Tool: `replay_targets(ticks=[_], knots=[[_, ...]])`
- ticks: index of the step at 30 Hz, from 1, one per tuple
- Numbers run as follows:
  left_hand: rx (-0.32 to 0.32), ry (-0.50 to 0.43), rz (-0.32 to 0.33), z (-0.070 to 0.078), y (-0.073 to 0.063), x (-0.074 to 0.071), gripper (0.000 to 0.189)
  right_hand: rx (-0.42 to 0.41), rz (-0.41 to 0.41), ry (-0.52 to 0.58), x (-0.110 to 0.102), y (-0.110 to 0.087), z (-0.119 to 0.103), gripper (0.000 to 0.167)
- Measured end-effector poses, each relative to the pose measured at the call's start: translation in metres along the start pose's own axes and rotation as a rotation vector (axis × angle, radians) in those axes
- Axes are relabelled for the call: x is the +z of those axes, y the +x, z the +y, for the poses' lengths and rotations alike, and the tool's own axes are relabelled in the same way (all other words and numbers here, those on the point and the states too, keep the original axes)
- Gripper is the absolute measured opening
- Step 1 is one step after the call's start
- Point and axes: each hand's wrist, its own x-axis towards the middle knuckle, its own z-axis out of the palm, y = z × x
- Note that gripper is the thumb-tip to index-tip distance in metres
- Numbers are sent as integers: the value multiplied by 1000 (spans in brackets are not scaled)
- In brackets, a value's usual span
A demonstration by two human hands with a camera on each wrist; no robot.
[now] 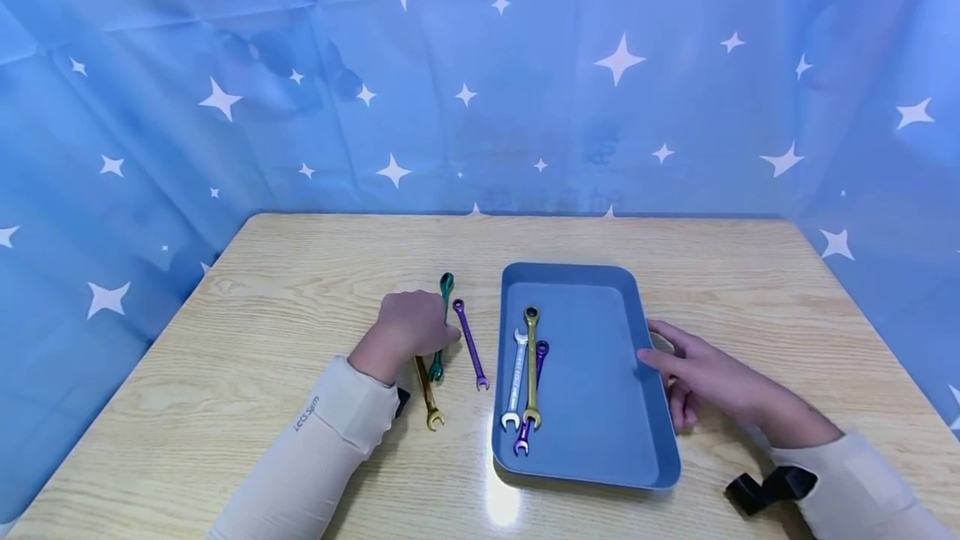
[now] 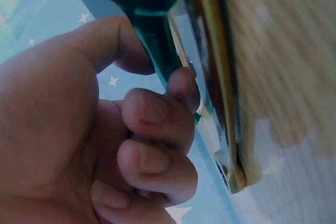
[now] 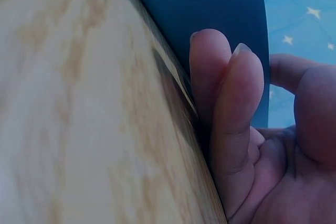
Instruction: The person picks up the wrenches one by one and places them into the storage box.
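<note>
My left hand [image 1: 415, 325] pinches a green combination wrench [image 2: 155, 43] between thumb and index finger, its other fingers curled in the left wrist view. Beneath that hand a bronze-gold wrench [image 1: 427, 394] lies on the table, its upper part hidden. A purple wrench [image 1: 470, 344] rests just right of the green one. My right hand [image 1: 701, 373] grips the right wall of a blue-grey tray [image 1: 592, 407], thumb over the rim and fingers against the outside [image 3: 239, 103]. Inside the tray, along its left side, are a silver wrench [image 1: 515, 377], a yellow-gold wrench [image 1: 532, 365] and another purple wrench [image 1: 523, 437] partly under the gold one.
The wooden table [image 1: 300, 273] extends around the tray on all sides. A blue curtain with white stars [image 1: 525, 107] stands behind the table and along its sides. A black wrist camera [image 1: 768, 488] sits on the right cuff.
</note>
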Motion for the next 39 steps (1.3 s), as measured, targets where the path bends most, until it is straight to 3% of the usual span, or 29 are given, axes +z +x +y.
replay_targets(ticks=[29,39], knots=[[-6,-17,32,-1,2,-2,44,-9,-3,-1,1,-1,-1,76],[5,-71,90,-1,5,-1,48,-7,3,-15,1,-1,-2,77]])
